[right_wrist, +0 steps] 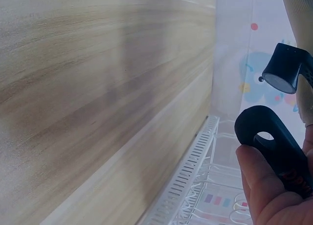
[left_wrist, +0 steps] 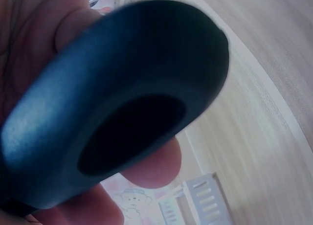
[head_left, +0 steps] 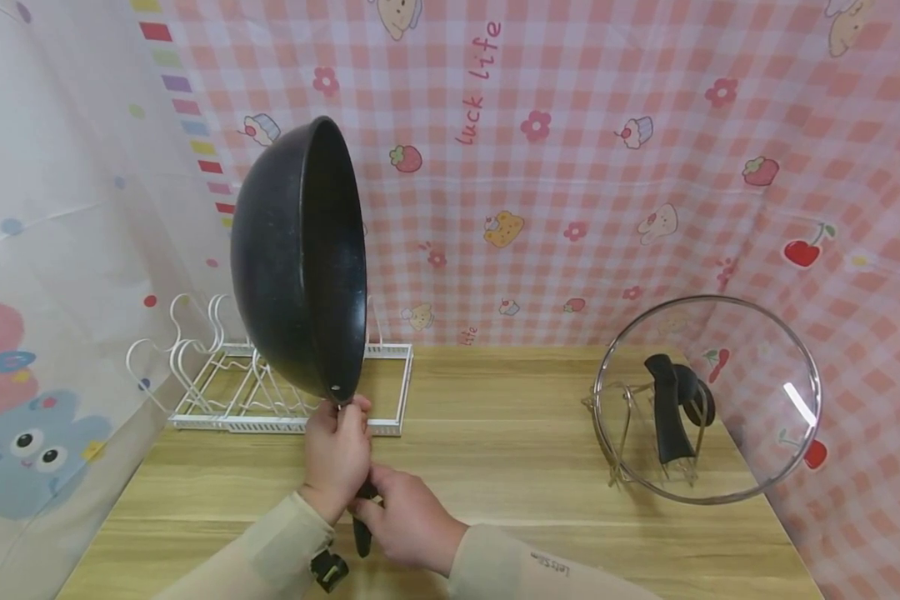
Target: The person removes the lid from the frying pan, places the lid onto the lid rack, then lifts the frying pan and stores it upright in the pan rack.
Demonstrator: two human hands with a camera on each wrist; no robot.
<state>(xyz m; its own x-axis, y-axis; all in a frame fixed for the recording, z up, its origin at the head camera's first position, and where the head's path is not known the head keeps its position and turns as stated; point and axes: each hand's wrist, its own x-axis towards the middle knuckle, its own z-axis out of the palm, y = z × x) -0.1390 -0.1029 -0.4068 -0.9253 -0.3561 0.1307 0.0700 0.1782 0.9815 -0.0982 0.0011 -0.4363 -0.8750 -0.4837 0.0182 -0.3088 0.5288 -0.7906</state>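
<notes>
A black wok (head_left: pixel 273 250) is held up on its side in the head view, its hollow facing right and its handle pointing down. My left hand (head_left: pixel 337 454) grips the handle close below the bowl. Lower down, my right hand (head_left: pixel 416 518) holds the same handle between thumb and fingers. The dark handle end (left_wrist: pixel 161 54) fills much of the left wrist view, fingers partly hidden behind it. From the right wrist, the handle (right_wrist: pixel 281 154) shows a hanging hole near its tip, with right-hand fingers (right_wrist: pixel 264 183) against it.
Behind the wok stands a white wire rack (head_left: pixel 270 425) at the table's back left. A glass lid (head_left: pixel 757 417) with a black knob rests upright on a gold-coloured wire stand (head_left: pixel 621 433) at the right. Patterned curtains (head_left: pixel 570 192) enclose the wooden table (head_left: pixel 495 450).
</notes>
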